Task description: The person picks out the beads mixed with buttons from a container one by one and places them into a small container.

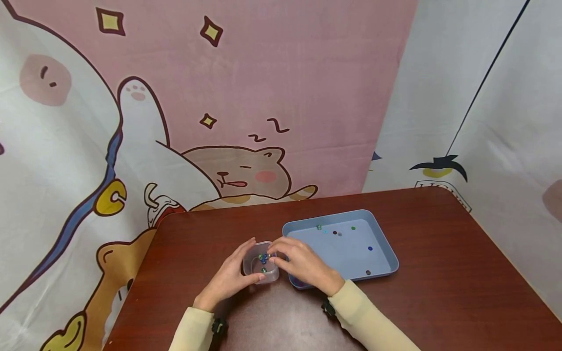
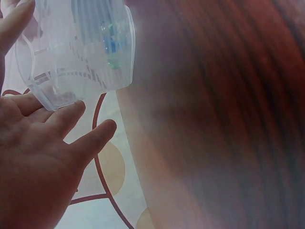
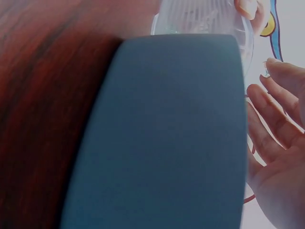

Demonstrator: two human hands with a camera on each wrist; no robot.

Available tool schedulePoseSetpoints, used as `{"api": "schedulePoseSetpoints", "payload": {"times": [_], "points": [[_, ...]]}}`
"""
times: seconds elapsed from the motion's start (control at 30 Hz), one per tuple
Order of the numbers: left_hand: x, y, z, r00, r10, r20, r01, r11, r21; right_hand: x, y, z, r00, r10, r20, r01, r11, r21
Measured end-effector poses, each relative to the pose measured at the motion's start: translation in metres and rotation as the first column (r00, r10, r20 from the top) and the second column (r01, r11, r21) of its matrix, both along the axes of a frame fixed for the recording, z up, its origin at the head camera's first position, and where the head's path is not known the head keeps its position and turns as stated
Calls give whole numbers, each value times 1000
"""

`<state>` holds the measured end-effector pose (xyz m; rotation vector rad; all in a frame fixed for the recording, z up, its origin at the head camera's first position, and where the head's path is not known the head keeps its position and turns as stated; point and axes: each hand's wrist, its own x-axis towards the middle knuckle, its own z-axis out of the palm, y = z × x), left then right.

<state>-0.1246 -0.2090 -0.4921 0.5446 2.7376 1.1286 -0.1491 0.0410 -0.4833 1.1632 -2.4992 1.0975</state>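
My left hand (image 1: 228, 275) grips a small clear plastic container (image 1: 273, 277) on the table, thumb at the near side and fingers round the left and far sides. In the left wrist view, the container (image 2: 57, 62) shows green and blue glass marbles (image 2: 112, 45) through its wall. Over its right rim reaches my right hand (image 1: 305, 263), with thumb and forefinger pinching a small glass marble (image 3: 266, 72). Several marbles (image 1: 263, 261) lie inside the container, just under those fingertips.
A shallow blue tray (image 1: 347, 258) stands right of the container, under my right wrist, with several coloured marbles spread over it, among them a blue marble (image 1: 370, 248). Both stand on a dark red-brown wooden table (image 1: 421, 273). A cartoon-printed cloth (image 1: 307, 97) hangs behind.
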Motion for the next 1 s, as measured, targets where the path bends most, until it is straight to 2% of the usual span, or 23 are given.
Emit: {"api": "schedulePoseSetpoints", "payload": {"times": [0.2,0.53,1.0], "points": [[0,0,0,1000,-9,4,9,1000,1,-1,-2,-5,999,17,-50,-16,999,31],[0,0,-1,1000,-8,4,8,1000,0,0,-4,-6,998,17,-69,-12,998,65],[0,0,-1,1000,5,3,-5,1000,5,4,3,5,1000,8,-14,-7,998,58]]}}
